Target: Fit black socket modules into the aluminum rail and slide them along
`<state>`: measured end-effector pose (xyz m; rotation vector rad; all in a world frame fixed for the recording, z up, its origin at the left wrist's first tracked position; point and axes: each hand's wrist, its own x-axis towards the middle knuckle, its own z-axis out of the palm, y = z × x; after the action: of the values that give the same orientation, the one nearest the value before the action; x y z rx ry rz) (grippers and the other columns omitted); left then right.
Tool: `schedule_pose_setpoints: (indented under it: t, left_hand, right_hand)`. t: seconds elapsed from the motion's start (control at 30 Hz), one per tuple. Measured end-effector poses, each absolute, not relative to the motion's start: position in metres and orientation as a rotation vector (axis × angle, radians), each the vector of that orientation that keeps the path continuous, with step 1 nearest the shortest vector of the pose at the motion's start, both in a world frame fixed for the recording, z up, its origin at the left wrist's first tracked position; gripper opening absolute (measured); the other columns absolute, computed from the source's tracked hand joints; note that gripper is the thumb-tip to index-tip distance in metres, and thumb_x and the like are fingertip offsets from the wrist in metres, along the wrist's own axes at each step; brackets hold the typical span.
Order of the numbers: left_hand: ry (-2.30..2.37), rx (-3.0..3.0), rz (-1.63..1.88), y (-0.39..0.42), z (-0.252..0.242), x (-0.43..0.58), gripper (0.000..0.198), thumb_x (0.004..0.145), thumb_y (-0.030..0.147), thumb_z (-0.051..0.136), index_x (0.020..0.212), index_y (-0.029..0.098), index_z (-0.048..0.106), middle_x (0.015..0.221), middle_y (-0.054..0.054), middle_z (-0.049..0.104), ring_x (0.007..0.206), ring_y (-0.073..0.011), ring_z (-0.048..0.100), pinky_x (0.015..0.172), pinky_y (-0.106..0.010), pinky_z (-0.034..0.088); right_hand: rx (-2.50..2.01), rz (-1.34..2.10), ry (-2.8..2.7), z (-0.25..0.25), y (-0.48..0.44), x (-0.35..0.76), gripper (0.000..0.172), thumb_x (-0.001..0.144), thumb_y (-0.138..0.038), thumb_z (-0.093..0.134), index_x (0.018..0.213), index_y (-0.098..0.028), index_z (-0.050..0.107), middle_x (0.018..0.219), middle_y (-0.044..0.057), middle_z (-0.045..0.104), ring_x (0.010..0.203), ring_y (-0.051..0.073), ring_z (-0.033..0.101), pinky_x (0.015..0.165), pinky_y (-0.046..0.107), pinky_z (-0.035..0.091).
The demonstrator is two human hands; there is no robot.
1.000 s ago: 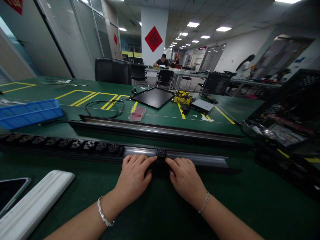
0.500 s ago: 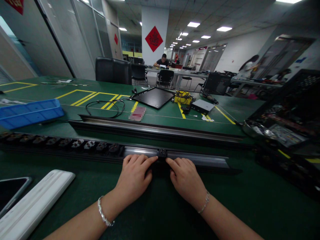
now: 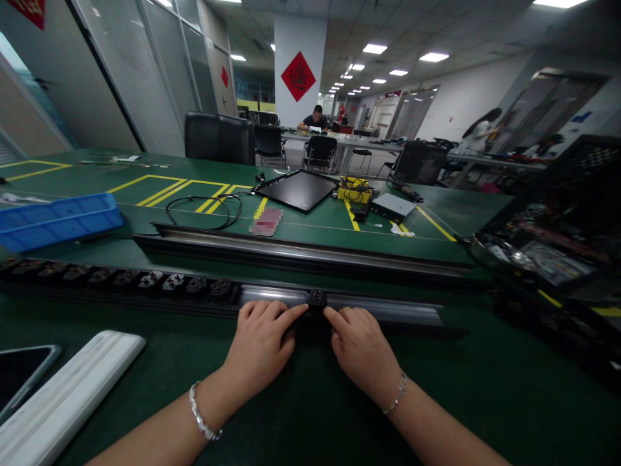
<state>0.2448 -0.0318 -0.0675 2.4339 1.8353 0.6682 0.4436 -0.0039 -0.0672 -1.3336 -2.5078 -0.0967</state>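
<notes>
A small black socket module point(image 3: 317, 297) sits in a long dark metal channel point(image 3: 388, 310), apart from a row of several similar modules point(image 3: 174, 283) on the channel's left. My left hand point(image 3: 264, 336) has its index fingertip at the module's left side, the other fingers curled. From the right, my right hand point(image 3: 361, 346) touches the module's near corner with its index fingertip. Both hands look closed around the channel's near edge, the module between the two fingertips. Behind lies a second channel point(image 3: 291, 251), parallel to the first.
A blue bin point(image 3: 58, 221) stands at the left. Near the front left lie a white bar point(image 3: 72, 395) and a phone-like device point(image 3: 24, 375). Farther back are a black panel point(image 3: 298, 189), a yellow box point(image 3: 356, 189) and a grey box point(image 3: 394, 206). A person point(image 3: 315, 121) sits beyond.
The small module has shifted slightly to the right along the channel, with both index fingertips moving slightly right beside it.
</notes>
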Motion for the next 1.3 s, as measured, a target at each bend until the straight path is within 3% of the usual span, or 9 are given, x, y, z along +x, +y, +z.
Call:
schedule_pose_setpoints:
  t: [0.27, 0.73, 1.3]
  left_hand:
    - [1.842, 2.446, 0.684, -0.0314, -0.0695, 0.2452, 0.048, 0.077, 0.016, 0.051, 0.122, 0.035, 0.050, 0.096, -0.001, 0.061, 0.091, -0.0211, 0.050, 0.085, -0.041, 0.030]
    - [1.830, 2.432, 0.675, -0.0317, -0.0690, 0.2449, 0.044, 0.076, 0.015, 0.051, 0.117, 0.033, 0.052, 0.096, 0.000, 0.060, 0.093, -0.0214, 0.051, 0.086, -0.042, 0.029]
    - [1.839, 2.420, 0.652, -0.0317, -0.0682, 0.2456, 0.045, 0.078, 0.017, 0.051, 0.120, 0.035, 0.051, 0.097, 0.000, 0.060, 0.092, -0.0209, 0.050, 0.085, -0.041, 0.029]
  right_hand:
    - [-1.324, -0.152, -2.505, -0.0669, -0.0049, 0.4428, 0.037, 0.080, -0.013, 0.047, 0.116, -0.023, 0.054, 0.083, 0.003, 0.057, 0.077, 0.017, 0.048, 0.077, 0.030, 0.035]
    - [-1.383, -0.199, -2.454, -0.0636, -0.0099, 0.4421, 0.040, 0.081, -0.015, 0.047, 0.118, -0.027, 0.055, 0.104, 0.007, 0.058, 0.097, 0.022, 0.047, 0.087, 0.037, 0.035]
    - [-1.406, -0.291, -2.398, -0.0665, -0.0108, 0.4422, 0.035, 0.081, -0.018, 0.050, 0.113, -0.027, 0.059, 0.097, 0.007, 0.056, 0.092, 0.022, 0.047, 0.080, 0.035, 0.036]
